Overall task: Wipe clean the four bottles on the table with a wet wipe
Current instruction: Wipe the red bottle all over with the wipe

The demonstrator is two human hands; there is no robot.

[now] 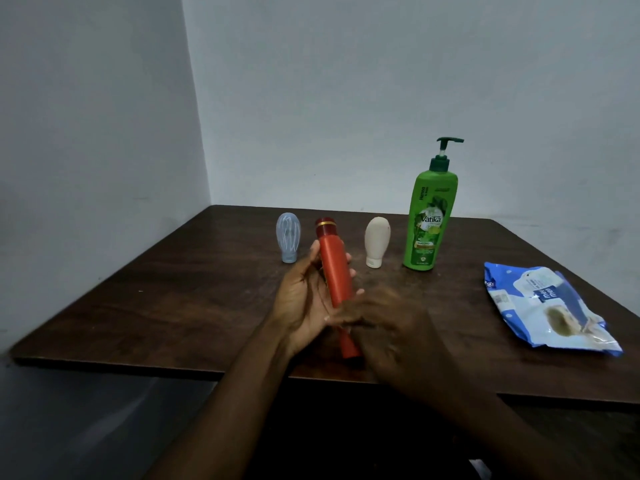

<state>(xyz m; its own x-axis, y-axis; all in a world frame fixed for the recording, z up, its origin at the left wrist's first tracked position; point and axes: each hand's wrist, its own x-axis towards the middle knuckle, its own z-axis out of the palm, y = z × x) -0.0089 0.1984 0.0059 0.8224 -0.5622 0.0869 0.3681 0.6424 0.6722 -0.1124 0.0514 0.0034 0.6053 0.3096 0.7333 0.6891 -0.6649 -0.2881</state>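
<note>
A red bottle with a gold band under its cap is held tilted above the table, cap pointing away from me. My left hand grips its middle from the left. My right hand is blurred and lies over the bottle's lower part; no wipe shows in it. Behind stand a small bluish translucent bottle, a small white bottle resting on its cap, and a tall green pump bottle.
The dark wooden table sits in a corner between two pale walls. A blue and white wet wipe pack lies at the right, its flap open. The table's front edge runs just under my forearms.
</note>
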